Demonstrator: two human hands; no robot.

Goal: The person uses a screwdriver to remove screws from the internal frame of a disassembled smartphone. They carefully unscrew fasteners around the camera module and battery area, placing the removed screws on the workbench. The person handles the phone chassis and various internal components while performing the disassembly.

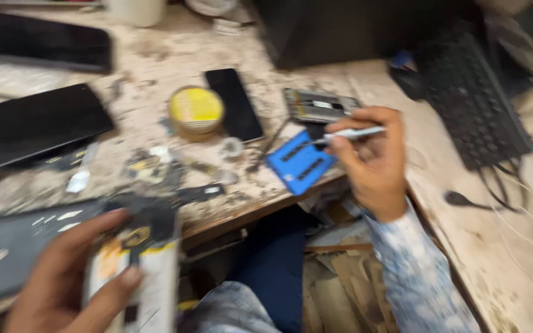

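Nearest the camera, an opened phone (pixel 137 271) with its back removed was held in the left hand (pixel 69 283), low at the left and well away from the blue pad (pixel 299 163). That hand was half closed: the thumb was pressed across the pale, yellow-marked inside of the phone and the fingers were wrapped behind it. Motion blur hid the finer parts.

Just right of the blue pad, the right hand (pixel 371 163) was curled tightly around a slim white-handled tool (pixel 350 134), pinched between thumb and fingertips. The tool's dark tip was pointed left, over the upper right corner of the blue pad; whether it touched could not be told.

The blue pad lay at the front edge of the stained desk (pixel 174 55). Just above it, a phone frame (pixel 319 106) was seen lying open. To its upper left, a dark phone (pixel 234 105) lay flat, and further left a round yellow tin (pixel 196 111). A black keyboard (pixel 473 102) was set well to the right of the pad.
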